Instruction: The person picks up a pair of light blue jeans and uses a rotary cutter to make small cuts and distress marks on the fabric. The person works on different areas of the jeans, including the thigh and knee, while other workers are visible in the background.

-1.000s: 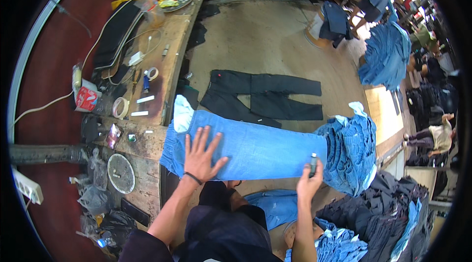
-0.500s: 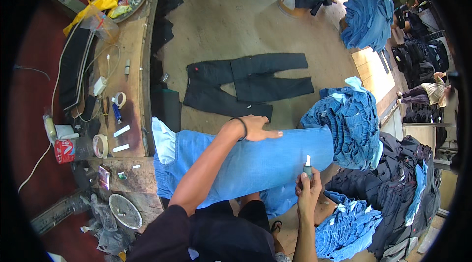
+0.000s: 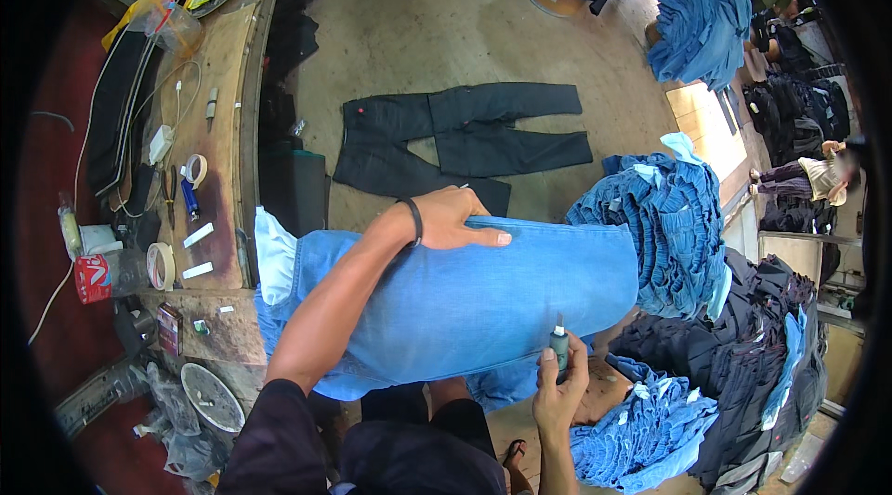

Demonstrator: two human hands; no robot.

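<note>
Light blue jeans (image 3: 483,281) lie folded lengthwise across my lap, with a pale pocket lining (image 3: 276,258) sticking out at the left end. My left hand (image 3: 451,219) grips their far edge, thumb on top of the denim and fingers at the edge, partly hidden. In my right hand (image 3: 562,379), a small dark green cylindrical holder (image 3: 558,342) with a narrow whitish neck and dark tip points up, close above the jeans' near right part. Beyond them, dark trousers (image 3: 465,137) are spread flat on the wide brownish surface (image 3: 400,31).
Stacks of blue jeans stand at right (image 3: 664,226) and far right (image 3: 701,17). Near right are more jeans (image 3: 641,430) and a dark garment pile (image 3: 734,346). A wooden bench (image 3: 223,58) on the left bears tape rolls (image 3: 161,266), pliers (image 3: 169,188) and white strips. Other people are at far right.
My left hand has moved left and closed on the far edge of the jeans. My right hand, with the holder, has come left and nearer to me, now over the denim.
</note>
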